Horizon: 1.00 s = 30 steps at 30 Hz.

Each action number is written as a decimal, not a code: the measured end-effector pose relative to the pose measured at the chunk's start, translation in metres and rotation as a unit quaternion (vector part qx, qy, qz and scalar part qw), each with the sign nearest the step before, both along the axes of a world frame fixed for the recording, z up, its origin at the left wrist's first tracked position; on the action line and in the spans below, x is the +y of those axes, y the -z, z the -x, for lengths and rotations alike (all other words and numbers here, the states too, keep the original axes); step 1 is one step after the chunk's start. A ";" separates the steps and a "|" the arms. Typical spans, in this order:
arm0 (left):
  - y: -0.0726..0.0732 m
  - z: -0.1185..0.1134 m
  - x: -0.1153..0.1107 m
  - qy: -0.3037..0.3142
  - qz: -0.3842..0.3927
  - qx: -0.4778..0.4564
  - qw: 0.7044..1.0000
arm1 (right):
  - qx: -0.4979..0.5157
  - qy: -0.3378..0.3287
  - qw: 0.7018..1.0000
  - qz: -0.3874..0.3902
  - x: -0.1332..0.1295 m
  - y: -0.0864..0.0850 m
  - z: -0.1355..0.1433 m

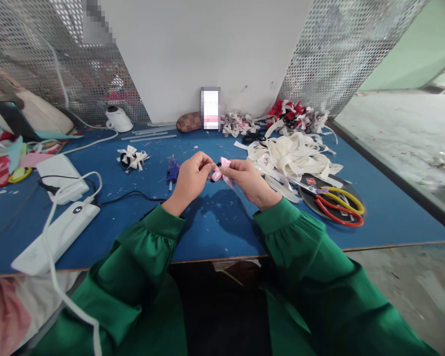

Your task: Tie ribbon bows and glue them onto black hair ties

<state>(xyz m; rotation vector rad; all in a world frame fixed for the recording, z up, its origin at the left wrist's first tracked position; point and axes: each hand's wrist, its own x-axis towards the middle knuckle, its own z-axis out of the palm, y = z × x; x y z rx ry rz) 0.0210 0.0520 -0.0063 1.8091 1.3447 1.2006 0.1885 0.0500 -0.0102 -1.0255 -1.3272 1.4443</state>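
Two hands meet over the middle of the blue table [215, 232] in the head view, both in green sleeves. The left hand [190, 179] and the right hand [249, 181] each pinch an end of a small pink bow [222, 171], fingertips closed on the ribbon from either side, so the bow hangs between them just above the tabletop.

At nine o'clock from the left hand, just beside it, lies a purple glue gun [172, 171]. Farther toward ten o'clock sits a small white bow with a dark centre [132, 158]. At two o'clock from the right hand spreads a heap of cream ribbon [291, 155], and at three to four o'clock a dark round tray [346, 190] carries scissors with red and yellow handles [337, 200].

At the table's twelve o'clock edge, against the wall, lie grey-white bows [239, 123] and red-and-white bows [294, 113]. At eight o'clock from the hands a white power bank [59, 235] rests with a white cable [55, 277] running off the front edge.
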 end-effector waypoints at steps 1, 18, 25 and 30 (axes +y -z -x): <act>0.001 -0.001 0.000 -0.004 0.004 0.002 1.000 | 0.003 0.000 1.000 0.003 0.000 0.001 0.001; -0.005 -0.006 -0.007 0.048 0.104 -0.100 0.988 | 0.078 0.071 0.994 0.016 0.003 0.007 0.002; -0.012 0.002 -0.003 0.009 0.091 -0.123 0.988 | 0.131 0.030 0.990 0.041 0.002 0.003 0.003; -0.015 0.003 -0.003 0.017 0.104 -0.147 0.983 | 0.154 0.025 0.986 0.058 0.004 0.009 0.003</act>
